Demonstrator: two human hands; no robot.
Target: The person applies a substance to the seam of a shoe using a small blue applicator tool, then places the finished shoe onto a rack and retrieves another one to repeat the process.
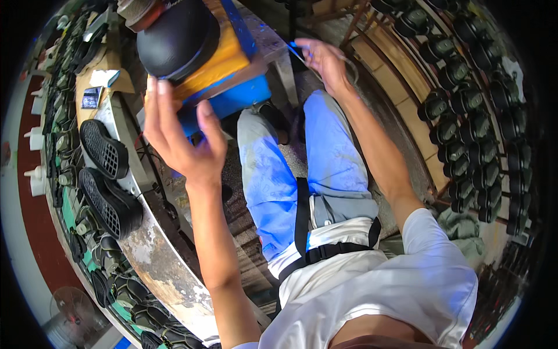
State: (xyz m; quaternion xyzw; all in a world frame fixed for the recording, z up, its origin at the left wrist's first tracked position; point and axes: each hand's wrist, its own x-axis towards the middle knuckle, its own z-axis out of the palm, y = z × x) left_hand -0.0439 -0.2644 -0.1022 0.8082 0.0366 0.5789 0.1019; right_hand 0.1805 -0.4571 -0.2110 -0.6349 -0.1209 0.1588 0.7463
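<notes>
My left hand (pixel 185 131) is open, fingers stretched up and thumb apart. Its fingertips are at the lower edge of a smooth black rounded piece (pixel 177 43); I cannot tell whether they touch it. That piece lies on a yellow block (pixel 235 52) with a blue base (pixel 241 96), under a ridged metal cylinder (pixel 138 10). Off to the right, my right hand (pixel 326 63) is raised with its fingers closed round a thin, slender object (pixel 296 52), blurred and lit blue. Its kind is unclear.
Two black shoe soles (pixel 104 148) lie on the worn bench (pixel 154 244) at my left. Beyond it, a green-topped line (pixel 68 203) carries many dark shoe parts. Racks of black shoes (pixel 459 128) stand on the right. A fan (pixel 72 311) is at the lower left.
</notes>
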